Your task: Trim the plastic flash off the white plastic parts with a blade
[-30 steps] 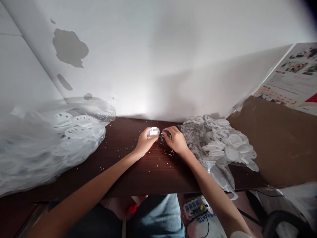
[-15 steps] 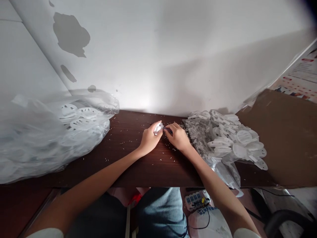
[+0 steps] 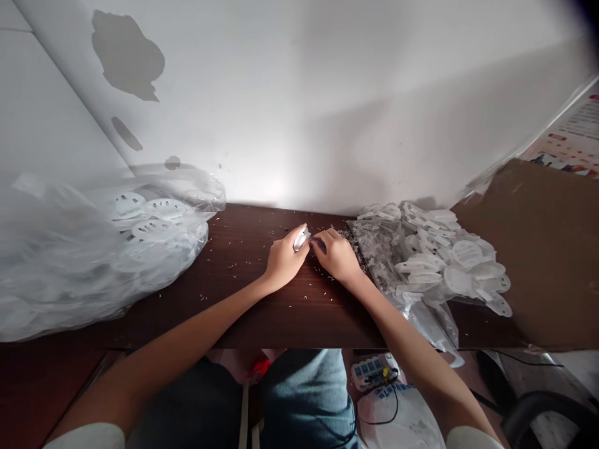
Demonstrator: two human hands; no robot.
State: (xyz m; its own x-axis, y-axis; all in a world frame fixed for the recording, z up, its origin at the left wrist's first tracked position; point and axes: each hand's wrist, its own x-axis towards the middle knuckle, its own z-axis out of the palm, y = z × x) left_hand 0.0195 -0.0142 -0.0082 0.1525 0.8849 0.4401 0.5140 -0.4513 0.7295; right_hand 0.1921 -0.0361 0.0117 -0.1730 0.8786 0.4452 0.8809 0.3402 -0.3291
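Note:
My left hand (image 3: pixel 283 259) is closed round a small white plastic disc (image 3: pixel 301 237), held on edge just above the dark wooden table (image 3: pixel 262 305). My right hand (image 3: pixel 337 255) is closed in a pinch right beside it, gripping a small dark tool (image 3: pixel 317 241) whose tip touches the disc's edge. Both hands meet near the wall at the table's middle. Small white shavings (image 3: pixel 322 284) lie scattered on the wood around them.
A large clear plastic bag (image 3: pixel 93 255) of white discs fills the left side. A heap of white plastic pieces (image 3: pixel 449 262) on another clear bag lies to the right, beside a brown cardboard sheet (image 3: pixel 538 262). A power strip (image 3: pixel 372 371) sits below the table edge.
The left hand has turned the white disc from face-up onto its edge. Both hands have stayed together, and the view has shifted slightly downward and right.

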